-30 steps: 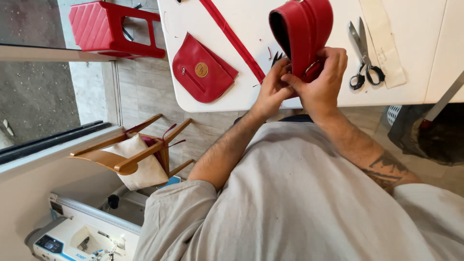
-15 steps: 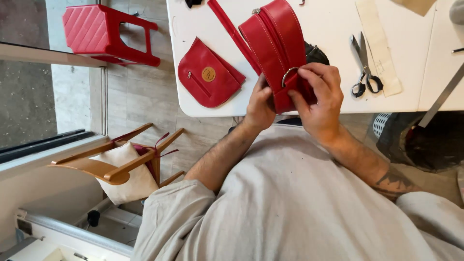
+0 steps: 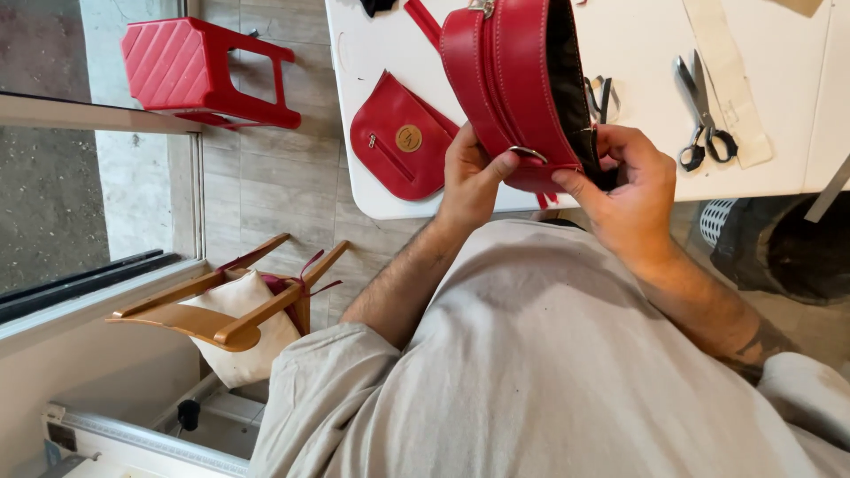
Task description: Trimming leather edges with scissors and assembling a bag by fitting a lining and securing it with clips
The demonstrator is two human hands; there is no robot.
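Both my hands hold a red leather bag body with stitched edges, a black lining and a metal ring, tilted up over the near edge of the white table. My left hand grips its lower left side, the thumb beside the ring. My right hand pinches its lower right end. A red leather flap with a round gold emblem lies flat on the table just left of my left hand. A red strap lies behind it.
Scissors rest on a cream strip at the table's right. A red plastic stool stands on the tiled floor at the left. A wooden folding chair with a cloth bag stands below it. A dark bin sits right.
The bag body has swung upright and closer to the camera, its black lining now facing right. My hands have shifted down to its lower end, near the metal ring.
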